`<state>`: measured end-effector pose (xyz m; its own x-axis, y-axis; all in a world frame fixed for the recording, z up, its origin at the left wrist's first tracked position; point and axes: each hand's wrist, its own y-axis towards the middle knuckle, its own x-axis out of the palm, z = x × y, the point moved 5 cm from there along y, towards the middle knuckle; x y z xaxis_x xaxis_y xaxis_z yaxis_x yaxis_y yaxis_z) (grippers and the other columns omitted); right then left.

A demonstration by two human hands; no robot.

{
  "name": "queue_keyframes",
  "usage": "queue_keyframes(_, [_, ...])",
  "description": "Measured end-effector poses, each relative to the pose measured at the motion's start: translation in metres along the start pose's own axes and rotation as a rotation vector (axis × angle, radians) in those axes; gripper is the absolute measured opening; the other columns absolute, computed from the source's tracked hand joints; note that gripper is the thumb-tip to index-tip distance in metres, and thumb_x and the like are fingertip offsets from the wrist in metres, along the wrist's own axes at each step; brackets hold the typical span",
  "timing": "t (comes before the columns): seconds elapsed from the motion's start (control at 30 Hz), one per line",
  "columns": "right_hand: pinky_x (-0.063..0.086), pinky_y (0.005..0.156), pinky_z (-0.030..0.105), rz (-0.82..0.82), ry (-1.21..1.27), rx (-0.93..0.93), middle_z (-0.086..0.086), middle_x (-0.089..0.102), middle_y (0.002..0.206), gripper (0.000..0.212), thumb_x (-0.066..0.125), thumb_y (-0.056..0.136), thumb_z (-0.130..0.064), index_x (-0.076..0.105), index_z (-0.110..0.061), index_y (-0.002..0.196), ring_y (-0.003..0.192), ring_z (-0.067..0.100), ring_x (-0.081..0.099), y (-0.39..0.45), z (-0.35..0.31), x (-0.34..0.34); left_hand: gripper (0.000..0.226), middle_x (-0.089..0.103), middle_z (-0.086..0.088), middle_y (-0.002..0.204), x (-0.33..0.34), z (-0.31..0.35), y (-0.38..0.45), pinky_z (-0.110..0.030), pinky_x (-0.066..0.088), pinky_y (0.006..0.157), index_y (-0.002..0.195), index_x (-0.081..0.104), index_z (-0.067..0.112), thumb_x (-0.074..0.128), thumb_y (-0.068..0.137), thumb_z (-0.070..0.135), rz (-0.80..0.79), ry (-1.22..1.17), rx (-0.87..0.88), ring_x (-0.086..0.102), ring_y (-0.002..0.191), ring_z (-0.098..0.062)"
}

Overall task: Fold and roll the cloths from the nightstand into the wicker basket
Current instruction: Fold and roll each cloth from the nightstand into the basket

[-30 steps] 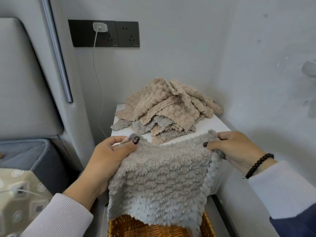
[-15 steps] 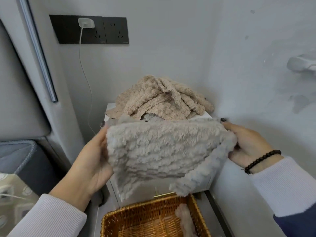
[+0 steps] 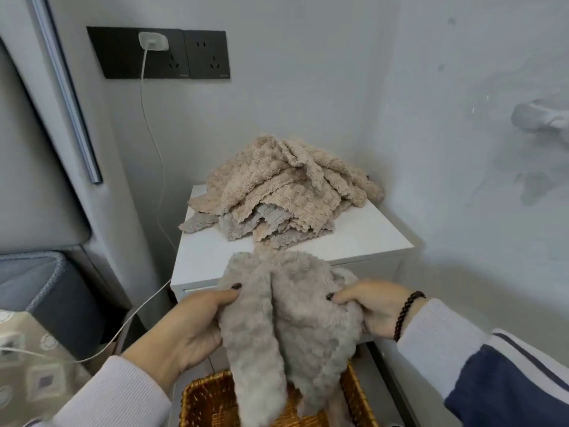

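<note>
Grey cloth (image 3: pixel 289 328): hanging in front of the nightstand's near edge, creased lengthwise down its middle; its lower end is dangling into the wicker basket.
Left hand (image 3: pixel 191 328): gripping the cloth's left side just in front of the nightstand, thumb pressing on the front face, the other fingers hiding behind the fabric.
Right hand (image 3: pixel 372 309): pinching the cloth's upper right part, thumb on the front, fingers curling behind; a dark bead bracelet (image 3: pixel 406 312) is circling the wrist.
Nightstand (image 3: pixel 363 238): white top, standing in the corner of the walls; a bare strip is running along its front edge and right side.
Cloth pile (image 3: pixel 286 192): beige and grey cloths are heaping on the rear half of the nightstand, ragged edges overhanging the nightstand's left edge.
Wicker basket (image 3: pixel 212 399): sitting below the nightstand's front, its left half lying open, the right half being covered by the hanging cloth.
Charger cable (image 3: pixel 154 155): dropping from the wall socket (image 3: pixel 160 53) left of the nightstand, then crossing below the nightstand's left corner.
</note>
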<state>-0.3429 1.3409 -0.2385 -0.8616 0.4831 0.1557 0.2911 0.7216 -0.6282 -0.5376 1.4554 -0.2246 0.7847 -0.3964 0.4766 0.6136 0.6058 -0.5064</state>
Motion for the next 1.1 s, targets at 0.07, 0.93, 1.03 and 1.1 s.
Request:
queue_keyframes(0.07, [0.058,0.066,0.035,0.038,0.148,-0.129,0.017,0.072,0.088,0.017,0.053,0.092,0.001,0.062,0.003,0.106,0.07,0.022,0.07,0.0,-0.02,0.0,0.032,0.069,-0.024,0.108,-0.004,0.012,0.001,-0.046,0.059,0.069,0.122,0.057,-0.005,0.048,0.096,0.01,0.003,-0.107,0.079,0.073,0.082,-0.028])
queue_keyframes(0.93, [0.061,0.064,0.036,-0.009,0.225,-0.275,0.022,0.071,0.101,0.031,0.031,0.096,0.008,0.06,0.009,0.108,0.081,0.026,0.073,-0.041,-0.052,-0.008,0.025,0.074,-0.015,0.085,-0.02,0.044,-0.023,-0.027,0.058,0.053,0.101,0.066,0.003,0.052,0.086,-0.01,0.007,0.272,0.337,0.072,0.067,-0.021])
queue_keyframes(1.03, [0.06,0.062,0.037,0.184,0.042,-0.197,0.02,0.072,0.097,0.028,0.04,0.101,-0.01,0.06,0.007,0.113,0.078,0.027,0.071,-0.034,-0.039,-0.031,0.023,0.074,-0.017,0.091,-0.022,0.045,-0.021,-0.03,0.058,0.052,0.106,0.068,0.009,0.055,0.09,-0.001,0.047,0.369,0.329,0.072,0.068,-0.023])
queue_keyframes(1.1, [0.059,0.053,0.036,0.245,0.021,-0.17,0.016,0.073,0.085,0.025,0.046,0.1,-0.015,0.062,0.003,0.108,0.067,0.025,0.071,-0.033,-0.032,-0.04,0.02,0.074,-0.018,0.095,-0.023,0.044,-0.018,-0.033,0.059,0.058,0.106,0.069,0.01,0.057,0.092,0.006,0.067,0.411,0.31,0.072,0.072,-0.025])
